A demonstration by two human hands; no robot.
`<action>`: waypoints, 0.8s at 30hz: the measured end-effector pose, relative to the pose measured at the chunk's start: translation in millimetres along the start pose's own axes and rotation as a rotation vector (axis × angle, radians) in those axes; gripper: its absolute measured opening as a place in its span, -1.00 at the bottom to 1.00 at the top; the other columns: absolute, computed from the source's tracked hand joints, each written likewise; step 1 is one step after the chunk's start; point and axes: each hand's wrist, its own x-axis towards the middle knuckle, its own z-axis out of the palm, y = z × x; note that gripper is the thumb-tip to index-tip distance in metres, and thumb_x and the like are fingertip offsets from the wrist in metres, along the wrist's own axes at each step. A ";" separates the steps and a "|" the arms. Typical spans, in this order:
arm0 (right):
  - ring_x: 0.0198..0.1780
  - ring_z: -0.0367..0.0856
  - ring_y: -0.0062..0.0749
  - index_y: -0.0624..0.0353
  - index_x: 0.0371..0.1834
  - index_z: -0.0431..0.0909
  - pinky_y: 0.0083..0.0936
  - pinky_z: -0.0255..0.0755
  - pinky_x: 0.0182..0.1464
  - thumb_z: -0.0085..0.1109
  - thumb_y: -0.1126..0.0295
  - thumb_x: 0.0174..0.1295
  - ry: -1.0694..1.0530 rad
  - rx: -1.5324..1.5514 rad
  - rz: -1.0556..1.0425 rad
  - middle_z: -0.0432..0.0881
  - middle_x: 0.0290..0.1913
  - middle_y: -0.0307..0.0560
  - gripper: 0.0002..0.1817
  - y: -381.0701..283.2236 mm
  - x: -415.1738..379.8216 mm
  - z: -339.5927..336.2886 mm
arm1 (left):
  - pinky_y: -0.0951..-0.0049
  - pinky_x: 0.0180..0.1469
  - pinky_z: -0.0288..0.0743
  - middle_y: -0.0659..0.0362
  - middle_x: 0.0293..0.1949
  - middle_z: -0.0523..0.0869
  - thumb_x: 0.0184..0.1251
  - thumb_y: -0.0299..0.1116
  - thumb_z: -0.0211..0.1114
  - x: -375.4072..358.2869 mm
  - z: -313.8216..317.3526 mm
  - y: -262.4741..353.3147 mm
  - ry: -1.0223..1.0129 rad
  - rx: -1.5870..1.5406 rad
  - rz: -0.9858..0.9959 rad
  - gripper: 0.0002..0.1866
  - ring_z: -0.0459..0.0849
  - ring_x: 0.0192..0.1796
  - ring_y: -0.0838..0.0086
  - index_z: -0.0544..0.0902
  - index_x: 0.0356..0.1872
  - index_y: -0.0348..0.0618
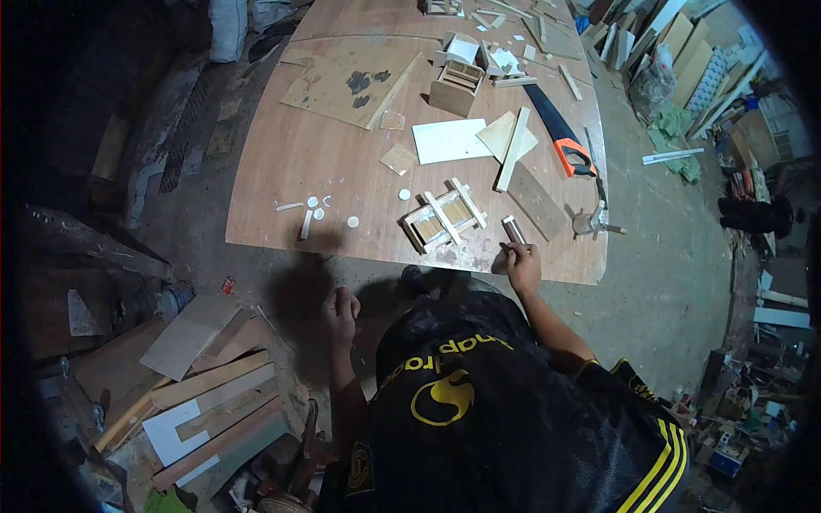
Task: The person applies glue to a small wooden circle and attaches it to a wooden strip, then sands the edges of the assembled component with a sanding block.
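Beyond the table's front edge, my left hand (341, 306) is closed in a loose fist; whether something is in it cannot be seen. My right hand (524, 267) is at the front edge, its fingers closed on the near end of a small wooden block (513, 229) with a pale far end. Left of that block lies a small wooden frame (443, 216), with pale strips across it and sticking out past its sides. A flat brown board (534, 201) lies just behind the block.
The wooden table (274, 171) holds a handsaw (560, 132), a white board (451, 141), a long strip (512, 150), a small wooden box (457, 87), a glue bottle (588, 223) and several white discs (352, 222). Scrap boards (214, 393) are piled at lower left.
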 end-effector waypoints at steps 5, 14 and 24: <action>-0.01 0.52 0.03 -0.03 0.04 0.63 -0.14 0.47 -0.01 0.27 0.27 0.16 0.018 -0.113 0.055 0.53 -0.02 0.06 -0.66 25.1 3.6 -3.1 | 0.58 -0.29 0.32 0.24 -0.48 0.44 0.62 -0.26 -0.06 5.9 11.1 11.2 -0.111 -0.032 0.099 -0.73 0.40 -0.42 0.61 0.40 -0.35 -0.13; 0.08 0.51 0.04 -0.14 0.25 0.48 -0.07 0.45 0.05 0.45 0.03 -0.02 -0.176 -0.236 0.059 0.57 0.07 0.01 -0.31 27.4 29.8 -12.4 | 0.53 -0.31 0.29 0.28 -0.54 0.46 0.62 -0.13 -0.09 14.6 38.4 18.1 -0.019 0.111 0.038 -0.59 0.37 -0.45 0.59 0.45 -0.44 -0.13; 0.00 0.53 0.00 -0.03 0.03 0.64 -0.09 0.45 -0.01 0.33 0.20 0.00 -0.041 -0.095 -0.045 0.60 -0.06 -0.03 -0.55 49.2 44.7 -13.3 | 0.50 -0.24 0.40 0.22 -0.42 0.48 0.61 -0.24 -0.01 -15.3 86.7 3.3 -0.046 0.101 -0.034 -0.77 0.42 -0.40 0.57 0.41 -0.27 -0.14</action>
